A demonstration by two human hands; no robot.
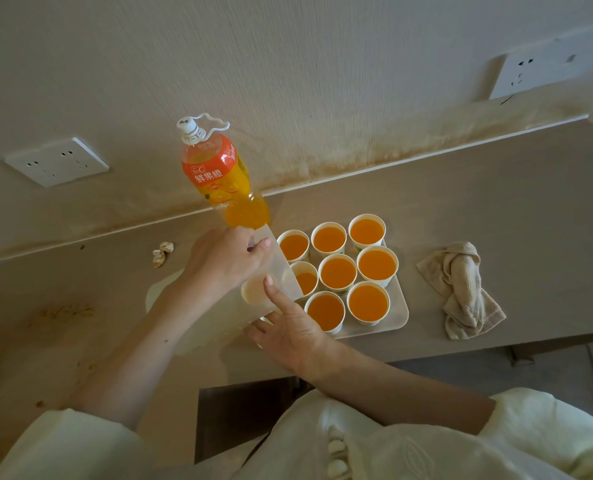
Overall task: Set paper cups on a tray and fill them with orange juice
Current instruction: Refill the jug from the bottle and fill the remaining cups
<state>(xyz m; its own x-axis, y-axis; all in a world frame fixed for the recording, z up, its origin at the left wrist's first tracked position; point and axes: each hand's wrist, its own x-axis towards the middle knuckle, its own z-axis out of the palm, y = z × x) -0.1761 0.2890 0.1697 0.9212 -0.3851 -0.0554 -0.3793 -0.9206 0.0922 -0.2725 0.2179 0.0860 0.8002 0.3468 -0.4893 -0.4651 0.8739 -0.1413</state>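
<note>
Currently, eight filled paper cups (338, 271) are standing on the tray (400, 311), right of centre. The capped juice bottle (215, 168) is standing to their upper left. The left hand (222, 261) is gripping a translucent plastic sleeve (281, 268) at frame centre, and the right hand (290, 332) is supporting it with straight fingers. Full cups are probably going to flex and slop, so grasp them low on the wall without squeezing, or lift the tray by its rim.

orange juice bottle (219, 171) label reads 鲜果橙
</note>
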